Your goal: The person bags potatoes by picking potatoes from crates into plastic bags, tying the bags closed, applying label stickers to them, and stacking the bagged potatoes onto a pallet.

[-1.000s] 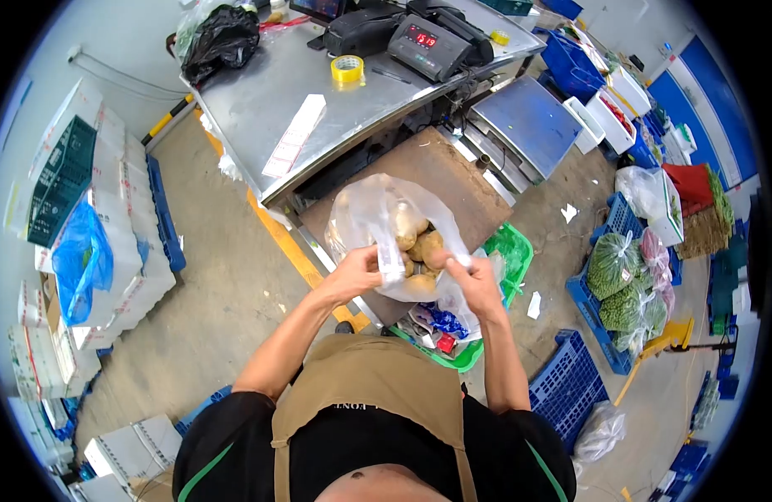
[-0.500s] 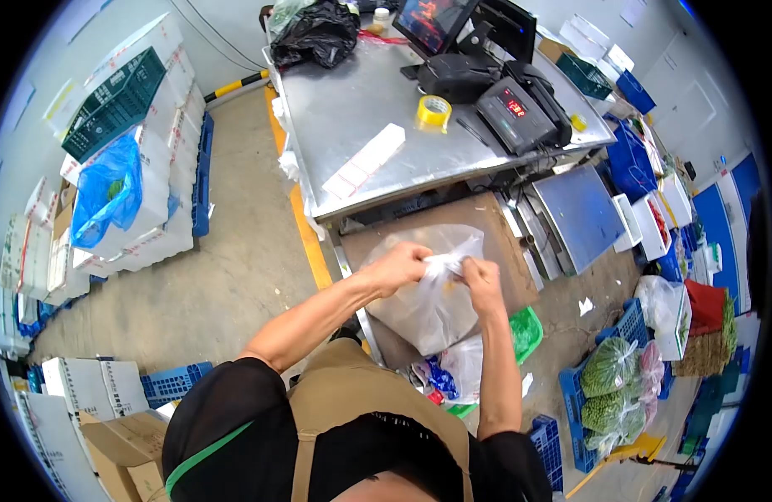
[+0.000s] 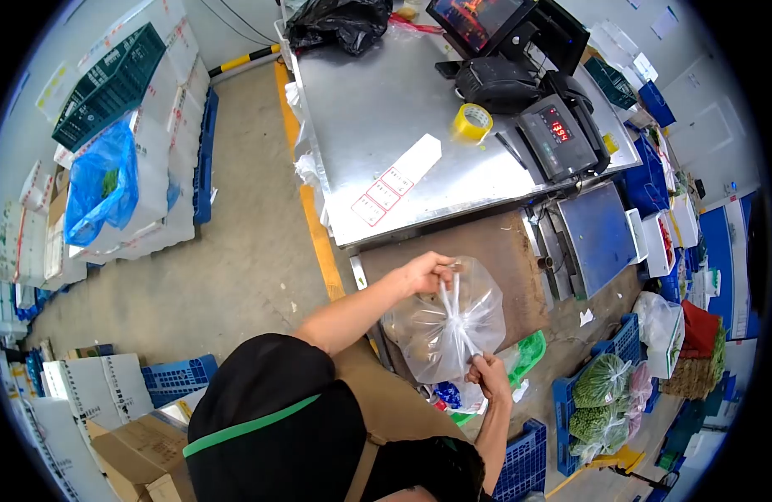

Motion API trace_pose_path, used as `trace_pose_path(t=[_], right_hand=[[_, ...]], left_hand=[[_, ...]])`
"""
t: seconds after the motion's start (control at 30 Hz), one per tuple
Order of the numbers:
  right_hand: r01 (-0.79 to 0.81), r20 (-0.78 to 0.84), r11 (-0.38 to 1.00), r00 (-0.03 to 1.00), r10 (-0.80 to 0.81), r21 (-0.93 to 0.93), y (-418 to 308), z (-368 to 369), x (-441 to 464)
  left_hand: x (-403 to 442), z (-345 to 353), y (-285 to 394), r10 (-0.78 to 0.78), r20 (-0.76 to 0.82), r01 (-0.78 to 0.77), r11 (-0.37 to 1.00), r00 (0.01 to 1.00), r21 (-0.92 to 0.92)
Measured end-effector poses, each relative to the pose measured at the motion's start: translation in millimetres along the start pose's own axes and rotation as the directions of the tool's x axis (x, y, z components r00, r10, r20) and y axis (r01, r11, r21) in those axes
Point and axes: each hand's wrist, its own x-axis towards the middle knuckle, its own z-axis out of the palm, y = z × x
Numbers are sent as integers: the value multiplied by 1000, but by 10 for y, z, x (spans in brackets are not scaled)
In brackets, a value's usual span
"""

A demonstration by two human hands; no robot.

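Observation:
A clear plastic bag [image 3: 419, 335] stands below the metal table, its neck gathered into a twisted or knotted centre with folds spreading from it. My left hand [image 3: 428, 273] is closed on one end of the gathered plastic, on the table side of the knot. On the opposite side, nearer my body, my right hand [image 3: 489, 376] pinches the other end. Plastic is stretched between both hands. Something pale and yellowish shows faintly through the bag; its kind I cannot make out. Beneath it lies a brown board-like surface [image 3: 486, 251].
The metal table [image 3: 352, 109] carries yellow tape [image 3: 472, 123], a strip of labels [image 3: 394, 184] and a scale display [image 3: 557, 134]. A platform scale [image 3: 595, 230] stands to the right. Green bagged vegetables [image 3: 599, 385] sit on a blue crate. A green basket [image 3: 530, 356] is beside the bag.
My hands have moved apart, the right one toward my body, drawing the bag's neck tight. My view has shifted and turned. The red digits on the display differ.

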Motion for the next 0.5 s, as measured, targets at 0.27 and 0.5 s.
trace_pose_path(t=[0.27,0.5], right_hand=[[121,-310,389,826,471,913,671,119,160],[406,-382,214,913,-146,888,-270,5,-336]], left_hand=[[595,-993,148,182,-133,-208,952,974,-225],[-379,230,14,152,224,-213,935,963,284]])
